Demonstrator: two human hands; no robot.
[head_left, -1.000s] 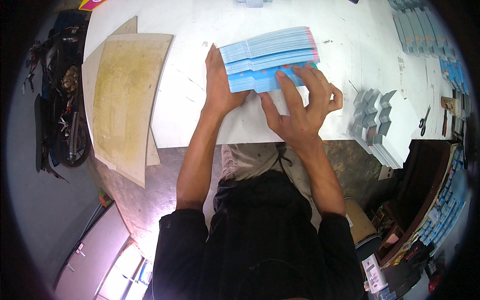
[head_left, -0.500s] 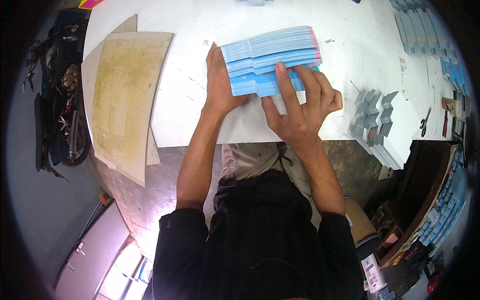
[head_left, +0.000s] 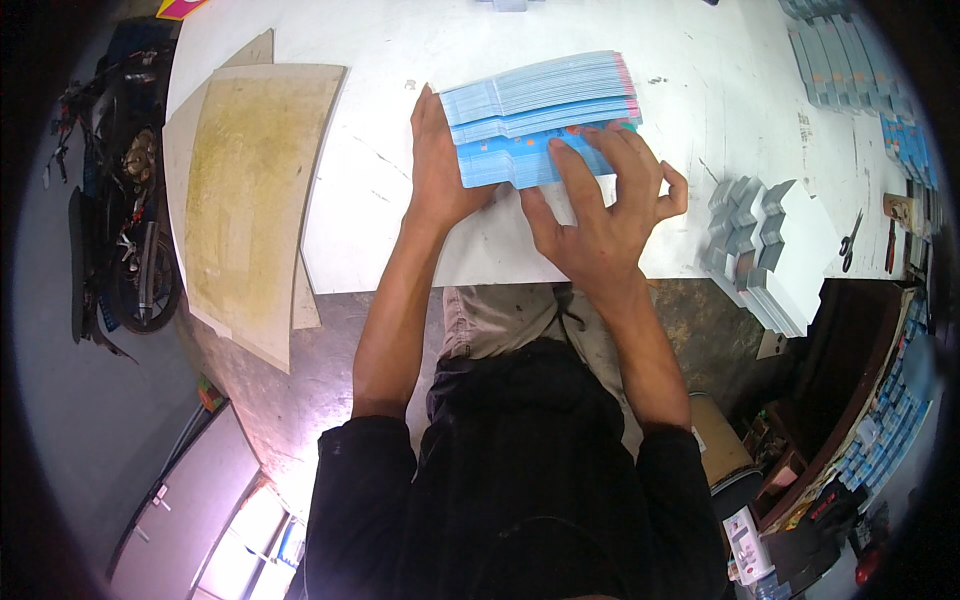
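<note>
On the left part of the white table (head_left: 380, 230) lies a yellowish board (head_left: 245, 190), well apart from the work. The left hand (head_left: 438, 160) lies flat with its fingers together, pressed against the left end of the stack of blue sheets (head_left: 540, 115); it grips nothing, it only works as a stop. The stack rests on the middle of the table, nearer to the front edge than to the far one. The sheets are fanned, so each one shows a thin strip. The right hand (head_left: 600, 200) lies on the front-right part of the stack with its fingers spread wide, pressing down and not closed around anything. To do this step well, it seems best that the left palm stays firm at the end while the right fingers push evenly, so the fan keeps regular steps. The long axis of the stack runs left to right, nearly parallel to the front edge, and its pink-edged end points to the right. Near the right front corner stands a pile of grey and white folded cards (head_left: 765, 240).
</note>
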